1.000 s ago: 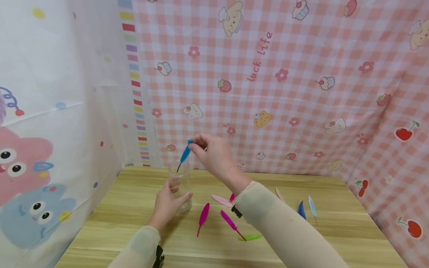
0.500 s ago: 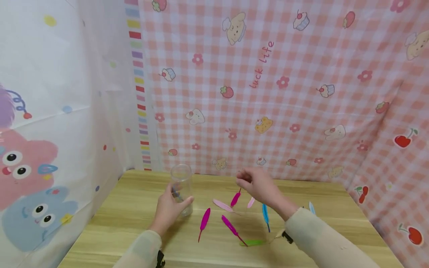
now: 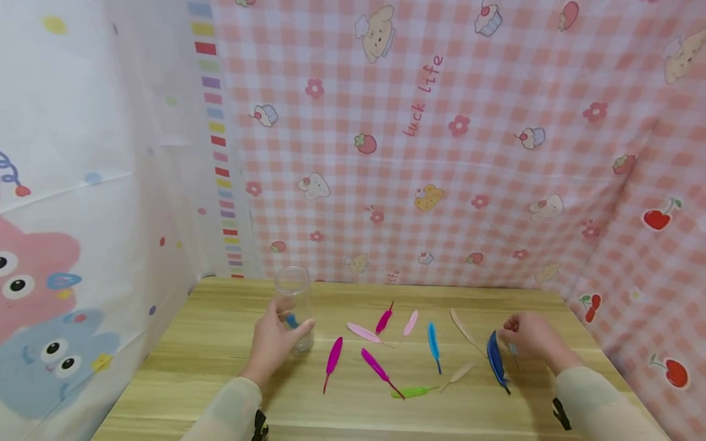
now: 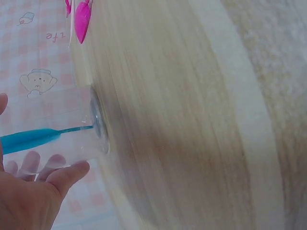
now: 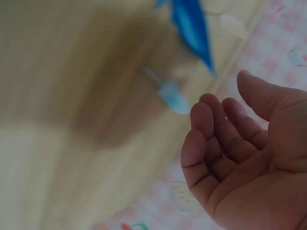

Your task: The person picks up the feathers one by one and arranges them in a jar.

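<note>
A clear jar [image 3: 300,306] stands upright near the table's far left. My left hand [image 3: 274,335] grips its side, fingers behind and thumb in front. Inside, a blue feather [image 4: 31,139] leans with its quill tip down at the jar's base. My right hand [image 3: 532,335] hovers at the table's right side, fingers loosely bent, thumb apart, holding nothing. Partly under it in the head view lies a light blue feather [image 5: 172,97]. A dark blue feather [image 3: 496,360] lies just left of that hand.
Between the hands lie magenta feathers [image 3: 333,356], pale pink feathers [image 3: 364,332], a bright blue feather [image 3: 433,343], a green feather [image 3: 410,392] and beige feathers [image 3: 462,324]. A checked pink cloth [image 3: 353,171] hangs behind the table, a white cloth [image 3: 127,214] at the left.
My right hand has let the blue feather go into the jar, then moved right across the table to the light blue feather. My left hand has stayed on the jar.
</note>
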The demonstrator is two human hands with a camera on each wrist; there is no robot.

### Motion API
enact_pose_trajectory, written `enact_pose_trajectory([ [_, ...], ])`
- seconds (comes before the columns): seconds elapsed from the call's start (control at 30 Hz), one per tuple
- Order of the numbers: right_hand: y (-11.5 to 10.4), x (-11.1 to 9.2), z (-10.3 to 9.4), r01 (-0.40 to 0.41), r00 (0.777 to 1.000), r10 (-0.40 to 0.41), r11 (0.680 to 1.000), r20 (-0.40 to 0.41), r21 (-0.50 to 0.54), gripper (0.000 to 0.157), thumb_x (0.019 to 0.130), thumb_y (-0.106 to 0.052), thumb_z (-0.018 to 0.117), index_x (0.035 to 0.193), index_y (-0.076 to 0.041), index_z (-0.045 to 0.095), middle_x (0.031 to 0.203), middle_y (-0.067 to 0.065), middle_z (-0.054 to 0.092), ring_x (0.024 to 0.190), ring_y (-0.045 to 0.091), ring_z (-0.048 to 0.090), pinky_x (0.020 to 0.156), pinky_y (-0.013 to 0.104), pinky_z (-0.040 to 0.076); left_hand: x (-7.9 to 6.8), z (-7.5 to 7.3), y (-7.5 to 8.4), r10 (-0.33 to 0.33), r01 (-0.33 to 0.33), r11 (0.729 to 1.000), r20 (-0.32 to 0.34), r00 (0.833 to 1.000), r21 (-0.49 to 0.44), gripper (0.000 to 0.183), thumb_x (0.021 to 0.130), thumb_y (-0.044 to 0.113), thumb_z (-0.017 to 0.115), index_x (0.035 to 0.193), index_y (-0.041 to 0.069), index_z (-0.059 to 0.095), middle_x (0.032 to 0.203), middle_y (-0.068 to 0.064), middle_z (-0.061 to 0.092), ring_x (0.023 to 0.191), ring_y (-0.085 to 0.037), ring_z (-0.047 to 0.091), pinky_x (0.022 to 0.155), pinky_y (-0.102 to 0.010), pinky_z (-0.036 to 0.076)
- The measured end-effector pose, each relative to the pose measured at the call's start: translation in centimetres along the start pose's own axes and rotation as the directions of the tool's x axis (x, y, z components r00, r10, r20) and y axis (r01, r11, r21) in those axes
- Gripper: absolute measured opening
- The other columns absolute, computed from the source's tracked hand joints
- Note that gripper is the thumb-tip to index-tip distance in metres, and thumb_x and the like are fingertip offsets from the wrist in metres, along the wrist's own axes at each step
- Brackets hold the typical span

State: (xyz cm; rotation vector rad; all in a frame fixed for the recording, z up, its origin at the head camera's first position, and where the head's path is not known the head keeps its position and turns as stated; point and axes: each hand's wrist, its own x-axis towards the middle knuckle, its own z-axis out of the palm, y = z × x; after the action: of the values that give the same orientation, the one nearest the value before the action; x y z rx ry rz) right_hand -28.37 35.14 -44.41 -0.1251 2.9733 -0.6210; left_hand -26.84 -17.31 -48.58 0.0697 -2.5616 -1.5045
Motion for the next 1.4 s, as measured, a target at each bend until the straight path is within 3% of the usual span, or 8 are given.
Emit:
enact_pose_trajectory([
  [0.23, 0.4, 0.9, 1.7, -0.042, 0.998, 0.039, 0.998, 0.048, 0.050, 0.029, 0.100, -0.030, 0.073, 0.096, -0.001, 0.074, 0.086, 0.005, 0.071, 0.079, 0.019, 0.059, 0.068, 0.032, 0.048, 0.0, -0.4, -0.1, -0.010, 0.010, 1.000, 0.000, 1.000, -0.010, 0.067, 0.094, 0.032, 0.084, 0.145, 0.007, 0.048, 0.154, -0.018, 0.060, 0.142, -0.043, 0.058, 0.115, -0.063, 0.049],
  [0.37, 0.5, 1.2, 2.4, -0.084, 0.995, 0.078, 0.991, 0.060, 0.102, 0.031, 0.102, -0.031, 0.071, 0.097, -0.001, 0.075, 0.088, 0.005, 0.071, 0.080, 0.019, 0.058, 0.070, 0.031, 0.046, 0.1, -0.3, -0.2, -0.005, 0.005, 1.000, 0.002, 1.000, -0.004, 0.069, 0.094, 0.032, 0.085, 0.146, 0.007, 0.048, 0.152, -0.018, 0.061, 0.141, -0.043, 0.059, 0.114, -0.062, 0.050],
  [0.57, 1.3, 1.2, 3.2, -0.127, 0.991, 0.121, 0.981, 0.053, 0.149, 0.029, 0.102, -0.030, 0.071, 0.091, -0.003, 0.069, 0.077, 0.001, 0.061, 0.072, 0.017, 0.053, 0.066, 0.030, 0.043, 0.2, 0.1, 0.1, 0.015, -0.015, 1.000, -0.003, 1.000, -0.003, 0.072, 0.093, 0.033, 0.086, 0.148, 0.007, 0.048, 0.150, -0.018, 0.062, 0.138, -0.042, 0.062, 0.112, -0.061, 0.053],
  [0.8, 1.5, 1.4, 3.6, -0.118, 0.993, 0.114, 0.981, 0.035, 0.156, 0.025, 0.101, -0.026, 0.072, 0.090, -0.004, 0.069, 0.081, 0.002, 0.062, 0.076, 0.018, 0.053, 0.069, 0.030, 0.041, 0.0, 0.1, -0.1, 0.000, 0.000, 1.000, -0.006, 1.000, -0.012, 0.069, 0.094, 0.029, 0.085, 0.148, 0.006, 0.048, 0.152, -0.015, 0.061, 0.140, -0.043, 0.060, 0.113, -0.062, 0.051],
  [0.97, 1.3, 1.6, 3.3, -0.096, 0.995, 0.095, 0.984, 0.016, 0.152, 0.025, 0.101, -0.024, 0.071, 0.083, -0.007, 0.065, 0.075, -0.002, 0.057, 0.073, 0.017, 0.051, 0.068, 0.029, 0.039, 0.1, 0.0, -0.2, 0.007, -0.007, 1.000, -0.006, 1.000, -0.006, 0.071, 0.094, 0.031, 0.085, 0.149, 0.007, 0.048, 0.152, -0.015, 0.061, 0.141, -0.043, 0.059, 0.113, -0.063, 0.051],
  [1.23, -0.5, 1.0, 1.2, -0.063, 0.998, 0.063, 0.988, 0.004, 0.144, 0.026, 0.107, -0.027, 0.064, 0.090, -0.008, 0.058, 0.075, -0.001, 0.050, 0.070, 0.017, 0.046, 0.064, 0.031, 0.038, 0.1, 0.0, -0.2, 0.016, -0.016, 1.000, -0.015, 1.000, 0.007, 0.069, 0.093, 0.031, 0.085, 0.147, 0.006, 0.049, 0.151, -0.016, 0.062, 0.140, -0.043, 0.060, 0.114, -0.062, 0.051],
  [1.3, -1.2, 1.0, 0.5, -0.040, 0.999, 0.042, 0.992, -0.015, 0.116, 0.028, 0.107, -0.029, 0.064, 0.091, -0.007, 0.057, 0.076, 0.002, 0.052, 0.070, 0.019, 0.046, 0.065, 0.033, 0.038, 0.1, 0.0, -0.2, 0.017, -0.017, 1.000, -0.015, 1.000, 0.006, 0.069, 0.093, 0.031, 0.085, 0.147, 0.007, 0.049, 0.151, -0.016, 0.062, 0.140, -0.043, 0.060, 0.113, -0.062, 0.051],
  [1.4, -2.7, 1.1, -0.5, -0.005, 0.999, 0.010, 0.996, -0.047, 0.087, 0.032, 0.107, -0.030, 0.064, 0.104, 0.002, 0.065, 0.092, 0.015, 0.066, 0.082, 0.027, 0.061, 0.072, 0.039, 0.051, 0.0, 0.0, -0.2, 0.020, -0.020, 1.000, -0.013, 1.000, 0.006, 0.069, 0.093, 0.032, 0.085, 0.146, 0.007, 0.049, 0.150, -0.016, 0.062, 0.140, -0.044, 0.060, 0.113, -0.062, 0.052],
])
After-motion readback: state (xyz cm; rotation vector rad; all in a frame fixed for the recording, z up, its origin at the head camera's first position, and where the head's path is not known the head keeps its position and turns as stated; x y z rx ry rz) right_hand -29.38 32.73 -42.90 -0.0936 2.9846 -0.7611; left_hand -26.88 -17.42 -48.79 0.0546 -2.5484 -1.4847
